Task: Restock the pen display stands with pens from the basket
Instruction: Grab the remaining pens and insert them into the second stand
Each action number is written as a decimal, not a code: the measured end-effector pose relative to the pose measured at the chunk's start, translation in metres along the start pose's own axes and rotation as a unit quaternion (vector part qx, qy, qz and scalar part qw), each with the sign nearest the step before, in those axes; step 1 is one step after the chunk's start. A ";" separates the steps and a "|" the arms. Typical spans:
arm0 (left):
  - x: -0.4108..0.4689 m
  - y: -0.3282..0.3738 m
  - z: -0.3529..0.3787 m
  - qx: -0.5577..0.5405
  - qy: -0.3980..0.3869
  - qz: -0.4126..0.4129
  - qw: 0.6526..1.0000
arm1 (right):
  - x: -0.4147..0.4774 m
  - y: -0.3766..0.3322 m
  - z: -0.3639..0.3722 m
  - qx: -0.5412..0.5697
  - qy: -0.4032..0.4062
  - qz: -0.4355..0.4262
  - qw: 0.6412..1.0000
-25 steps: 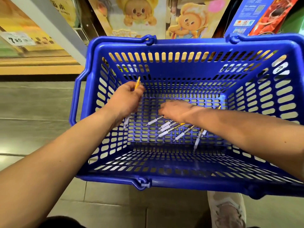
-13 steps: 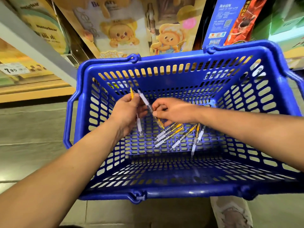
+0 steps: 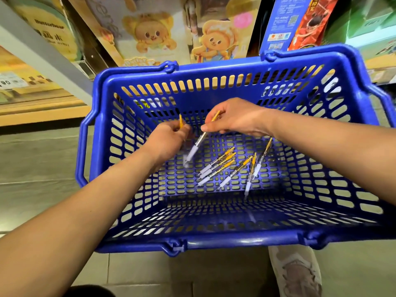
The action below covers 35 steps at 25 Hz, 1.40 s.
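Note:
A blue slotted plastic basket (image 3: 214,241) stands on the floor below me. Several white-and-yellow pens (image 3: 227,166) lie loose on its bottom. Inside the basket my left hand (image 3: 169,140) grips a pen whose yellow end (image 3: 180,121) sticks up above the fist; its lower part is blurred. My right hand (image 3: 237,118) is raised over the loose pens and pinches one pen (image 3: 198,144) that slants down to the left, tip close to the left hand. No pen display stand shows in view.
Shelves behind the basket carry cartoon-bear display cards (image 3: 150,37) and a blue-and-red boxed product (image 3: 295,20). A grey shelf post (image 3: 42,56) runs diagonally at the left. A price label (image 3: 8,82) sits far left. A patterned shoe (image 3: 295,273) is under the basket's near rim.
My right hand picked one pen off the pile and lifted it up and rightward. The left hand kept its pen. The view tilted so the basket sits lower in frame.

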<state>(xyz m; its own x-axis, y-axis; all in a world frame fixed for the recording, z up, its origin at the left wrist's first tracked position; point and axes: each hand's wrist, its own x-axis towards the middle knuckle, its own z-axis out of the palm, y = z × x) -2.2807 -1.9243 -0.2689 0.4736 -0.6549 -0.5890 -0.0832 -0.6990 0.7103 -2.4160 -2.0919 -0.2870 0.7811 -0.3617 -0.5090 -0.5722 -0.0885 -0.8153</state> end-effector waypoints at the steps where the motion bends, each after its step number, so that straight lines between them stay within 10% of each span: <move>1: -0.003 0.001 0.003 -0.040 -0.049 -0.003 0.998 | 0.003 0.000 0.008 0.060 -0.023 0.010 0.998; 7: -0.009 0.001 0.006 -0.179 -0.069 -0.057 0.980 | 0.017 0.011 0.018 0.276 -0.128 0.056 0.951; 10: -0.009 0.002 0.001 -0.187 -0.052 -0.071 0.978 | 0.013 0.034 0.012 -0.105 -0.057 0.084 0.989; 12: -0.009 0.001 -0.004 -0.199 -0.066 -0.078 0.975 | 0.012 0.054 0.012 -0.377 -0.050 0.082 0.921; 17: -0.008 -0.002 -0.008 -0.210 -0.095 -0.079 0.970 | 0.015 0.079 0.018 -0.482 -0.094 0.049 0.870; 24: -0.006 -0.001 0.000 -0.137 -0.020 -0.066 0.988 | 0.009 0.038 -0.006 -0.169 -0.046 -0.038 0.984; 35: -0.009 -0.001 0.016 -0.160 -0.081 -0.063 0.982 | 0.012 0.009 0.030 0.161 -0.090 0.025 0.983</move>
<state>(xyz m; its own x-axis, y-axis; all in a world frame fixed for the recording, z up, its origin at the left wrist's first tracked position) -2.2989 -1.9224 -0.2705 0.3147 -0.6239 -0.7154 0.2591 -0.6686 0.6970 -2.4042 -2.0691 -0.3091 0.8018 -0.1851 -0.5682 -0.5257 0.2335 -0.8180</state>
